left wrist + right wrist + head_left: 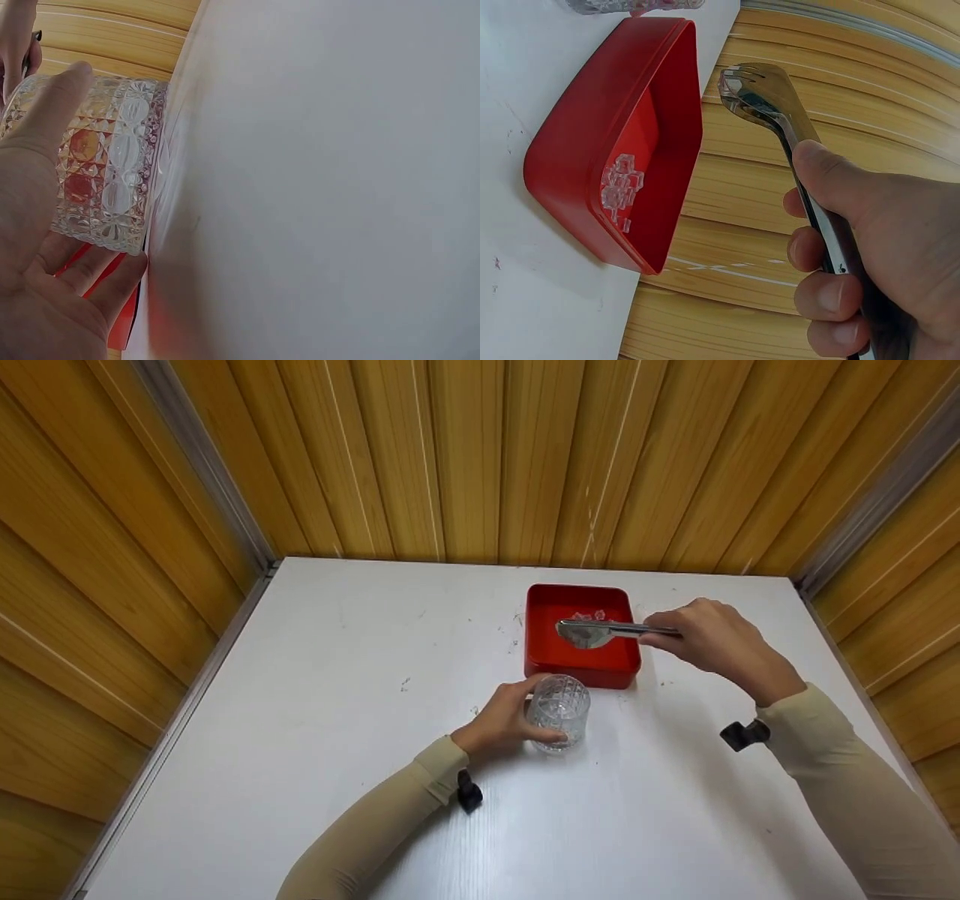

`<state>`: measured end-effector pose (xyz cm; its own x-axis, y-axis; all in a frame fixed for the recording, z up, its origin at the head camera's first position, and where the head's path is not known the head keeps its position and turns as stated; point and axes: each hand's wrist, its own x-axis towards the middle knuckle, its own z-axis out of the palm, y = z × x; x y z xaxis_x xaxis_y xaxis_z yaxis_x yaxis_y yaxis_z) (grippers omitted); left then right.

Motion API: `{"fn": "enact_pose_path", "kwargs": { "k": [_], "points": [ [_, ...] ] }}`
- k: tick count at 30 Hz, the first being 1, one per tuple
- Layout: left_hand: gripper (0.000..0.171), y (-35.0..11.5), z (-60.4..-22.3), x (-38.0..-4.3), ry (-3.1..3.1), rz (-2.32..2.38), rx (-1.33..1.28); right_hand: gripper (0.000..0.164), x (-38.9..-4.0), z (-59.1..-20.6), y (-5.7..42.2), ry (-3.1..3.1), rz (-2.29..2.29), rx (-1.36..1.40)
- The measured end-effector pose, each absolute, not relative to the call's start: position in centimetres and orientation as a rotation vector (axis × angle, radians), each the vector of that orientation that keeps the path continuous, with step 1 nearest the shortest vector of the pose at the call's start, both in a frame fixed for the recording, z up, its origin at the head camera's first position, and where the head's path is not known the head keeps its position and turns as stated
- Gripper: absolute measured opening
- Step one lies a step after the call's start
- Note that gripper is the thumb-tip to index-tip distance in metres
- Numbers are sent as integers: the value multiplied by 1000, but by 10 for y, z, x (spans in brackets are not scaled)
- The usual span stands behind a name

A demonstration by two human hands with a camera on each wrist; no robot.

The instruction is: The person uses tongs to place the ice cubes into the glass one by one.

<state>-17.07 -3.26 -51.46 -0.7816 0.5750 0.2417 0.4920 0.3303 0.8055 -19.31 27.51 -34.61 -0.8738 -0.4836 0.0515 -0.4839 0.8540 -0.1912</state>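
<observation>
Near the middle of the white table, my left hand [496, 723] grips a clear cut-glass tumbler [564, 711], thumb on one side and fingers around the other. The tumbler stands upright on the tabletop, close in front of a red square box [583, 678]. My right hand [712, 645] holds metal tongs [622, 628] above that box, fingers wrapped around the handles. In the right wrist view, a clear piece [730, 81] shows between the tongs' tips. Several clear ice-like cubes [621, 184] lie together inside the box.
The white table [360, 660] ends at a wood-patterned panel wall [465, 457] behind the box. Similar panels stand at left and right. Small clear bits or marks [406, 684] dot the tabletop left of the box.
</observation>
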Motion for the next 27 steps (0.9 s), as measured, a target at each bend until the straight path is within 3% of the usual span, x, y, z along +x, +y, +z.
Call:
{"fn": "enact_pose_path", "kwargs": {
  "k": [16,27],
  "points": [
    [86,-35,-514,-173,2510,1434,991,12,-165,-349,270,-2866,328,974],
    [85,-36,-511,-172,2528,1391,966,25,-144,-351,266,-2847,325,995]
  ]
}}
